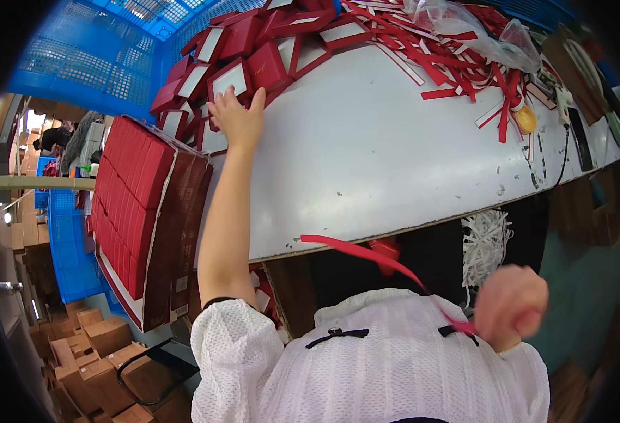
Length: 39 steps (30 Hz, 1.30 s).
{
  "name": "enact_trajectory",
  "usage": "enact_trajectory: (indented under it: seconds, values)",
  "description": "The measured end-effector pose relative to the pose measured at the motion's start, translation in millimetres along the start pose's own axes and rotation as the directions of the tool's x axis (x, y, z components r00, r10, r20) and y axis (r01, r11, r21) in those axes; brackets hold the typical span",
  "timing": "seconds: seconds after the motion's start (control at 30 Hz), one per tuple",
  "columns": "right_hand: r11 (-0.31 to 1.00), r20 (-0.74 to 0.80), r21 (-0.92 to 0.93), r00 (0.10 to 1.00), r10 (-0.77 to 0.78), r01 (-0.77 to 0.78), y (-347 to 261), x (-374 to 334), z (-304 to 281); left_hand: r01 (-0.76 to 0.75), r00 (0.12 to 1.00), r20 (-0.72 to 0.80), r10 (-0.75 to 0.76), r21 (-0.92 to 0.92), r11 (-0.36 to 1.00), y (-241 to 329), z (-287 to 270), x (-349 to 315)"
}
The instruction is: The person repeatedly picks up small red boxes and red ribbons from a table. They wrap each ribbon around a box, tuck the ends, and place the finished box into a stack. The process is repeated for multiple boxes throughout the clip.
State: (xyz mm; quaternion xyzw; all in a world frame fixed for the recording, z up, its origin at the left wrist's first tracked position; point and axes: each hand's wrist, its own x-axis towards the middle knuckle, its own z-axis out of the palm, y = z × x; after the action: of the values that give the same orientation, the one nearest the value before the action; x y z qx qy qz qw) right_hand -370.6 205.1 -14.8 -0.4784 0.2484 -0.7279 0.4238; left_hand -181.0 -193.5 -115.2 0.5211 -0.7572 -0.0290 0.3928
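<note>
Left hand on the boxes, right hand pinching ribbon

The left hand, fingers spread, rests on a small red square gift box with white insert at the white table's far edge; the right hand, closed near the chest, grips a long red satin ribbon running leftward.

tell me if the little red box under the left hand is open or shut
Open. The left hand rests on a red box whose pale lining faces up inside a red rim, like the other open boxes piled on the white table.

Left hand touches a red box; right hand grips a red ribbon.
</note>
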Motion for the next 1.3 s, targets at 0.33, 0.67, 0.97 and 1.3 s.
enact_trajectory:
  seconds: [0.33, 0.67, 0.97, 1.3]
  values:
    - [0.932, 0.093, -0.081, 0.928, 0.361, -0.354, 3, -4, -9, 0.265, 0.938, 0.184, -0.295, -0.927, 0.267, 28, -43, -31]
    - [0.602, 0.464, 0.726, 0.883, -0.072, -0.332, 0, 24, 15, 0.523, 0.731, 0.67, 0.126, -0.432, -0.735, 99, -113, -128]
    - [0.816, 0.005, 0.445, 0.913, 0.409, -0.368, 41, -18, 10, 0.642, 0.647, 0.743, 0.172, -0.409, -0.648, 146, -120, -147]
    - [0.755, 0.025, -0.585, 0.924, 0.382, -0.296, 70, 28, 19, 0.636, 0.771, 0.635, 0.045, -0.762, -0.122, 142, -122, -179]
